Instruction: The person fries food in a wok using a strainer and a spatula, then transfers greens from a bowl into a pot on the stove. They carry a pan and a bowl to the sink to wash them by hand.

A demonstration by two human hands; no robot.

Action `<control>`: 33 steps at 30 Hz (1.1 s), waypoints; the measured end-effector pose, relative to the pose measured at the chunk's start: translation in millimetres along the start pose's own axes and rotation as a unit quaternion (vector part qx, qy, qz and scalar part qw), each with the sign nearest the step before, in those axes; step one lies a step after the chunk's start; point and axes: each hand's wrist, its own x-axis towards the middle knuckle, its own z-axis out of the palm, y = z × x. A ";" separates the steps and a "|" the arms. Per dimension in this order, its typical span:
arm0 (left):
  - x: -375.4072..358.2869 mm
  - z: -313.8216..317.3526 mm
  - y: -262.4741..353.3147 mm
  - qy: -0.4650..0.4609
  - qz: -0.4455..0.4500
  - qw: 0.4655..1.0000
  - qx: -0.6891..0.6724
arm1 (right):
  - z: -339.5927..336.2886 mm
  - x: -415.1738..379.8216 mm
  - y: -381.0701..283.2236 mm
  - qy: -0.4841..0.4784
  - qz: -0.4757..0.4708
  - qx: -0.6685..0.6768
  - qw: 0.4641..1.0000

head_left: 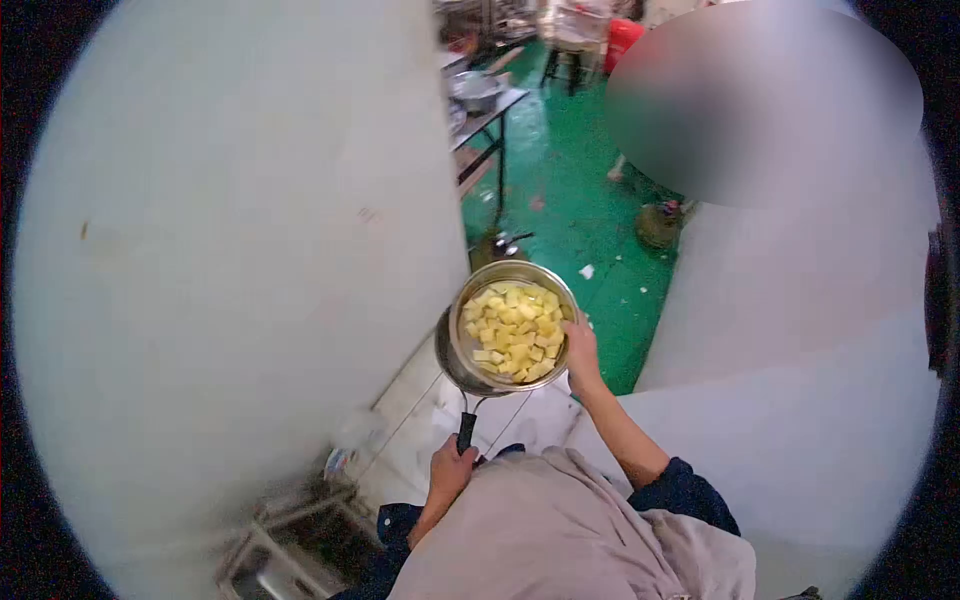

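Observation:
A steel bowl (478, 277) full of yellow cubed pieces (513, 333) sits on top of a metal pan (446, 362). My right hand (580, 347) grips the bowl's right rim. My left hand (450, 468) is closed around the pan's black handle (466, 428), held out in front of my grey apron (560, 540). Bowl and pan hang together above the floor.
A large pale wall (230, 270) fills the left. A green floor (580, 200) lies ahead with a black-legged table (490, 115) holding a metal bowl, a gas cylinder (660, 222) and a stool. Pale tiles (420, 410) lie below the pan. Blurred areas cover the right.

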 end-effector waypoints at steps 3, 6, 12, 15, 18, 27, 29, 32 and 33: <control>-14.1 -22.8 26.0 -0.055 0.027 0.998 0.019 | -7.2 -26.1 -13.0 0.090 -0.020 0.045 0.995; -25.1 -68.0 26.2 -0.104 0.000 0.994 0.024 | 11.6 -64.3 -34.2 0.092 0.021 0.046 0.994; -34.7 -106.6 21.9 -0.163 0.112 0.979 0.055 | 20.8 -128.1 -79.2 0.188 -0.089 0.060 0.976; -21.1 -115.8 54.4 -0.161 0.174 0.964 0.118 | 12.0 -128.3 -71.8 0.218 -0.095 0.028 0.971; 13.1 -101.0 67.0 -0.171 0.233 0.950 0.119 | -3.2 -120.8 -75.3 0.292 -0.149 0.023 0.944; 110.5 -64.8 88.4 -0.211 0.277 0.927 0.140 | -34.5 -66.3 -68.8 0.315 -0.191 0.045 0.928; 135.1 -51.9 76.2 -0.199 0.335 0.907 0.162 | -43.6 -43.8 -47.1 0.331 -0.194 0.032 0.923; 177.7 -44.3 128.1 -0.197 0.285 0.929 0.131 | -53.4 35.3 -62.7 0.337 -0.182 0.044 0.923; 203.0 -42.7 162.1 -0.201 0.245 0.941 0.116 | -49.9 73.6 -87.5 0.339 -0.189 0.013 0.921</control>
